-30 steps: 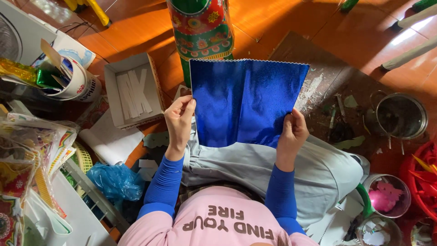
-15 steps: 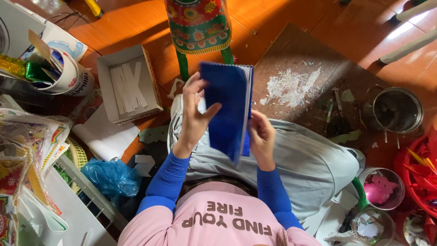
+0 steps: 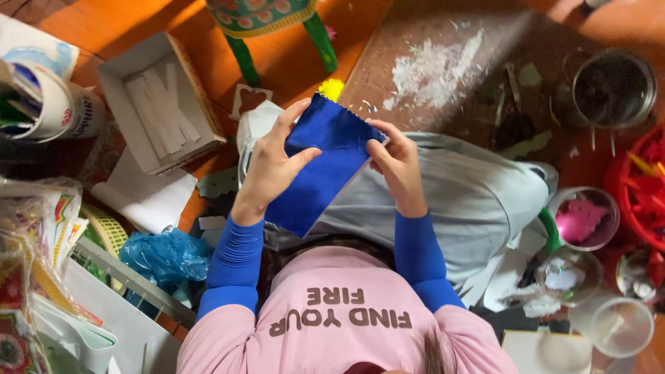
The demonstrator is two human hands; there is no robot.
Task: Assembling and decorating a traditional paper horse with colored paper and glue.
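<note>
I am seeing the left hand (image 3: pixel 271 170) and right hand (image 3: pixel 396 165) both pinching a folded blue foil sheet (image 3: pixel 320 163) over the lap, its long axis running diagonally, zigzag edge pointing toward the green stool leg (image 3: pixel 321 43).

My left hand (image 3: pixel 273 166) is raised in front of me, thumb spread apart from the fingers (image 3: pixel 294 118), which curl forward in a pinch. My right hand (image 3: pixel 396 166) faces it close by, fingers bent and pinching too. Both forearms angle inward.
</note>
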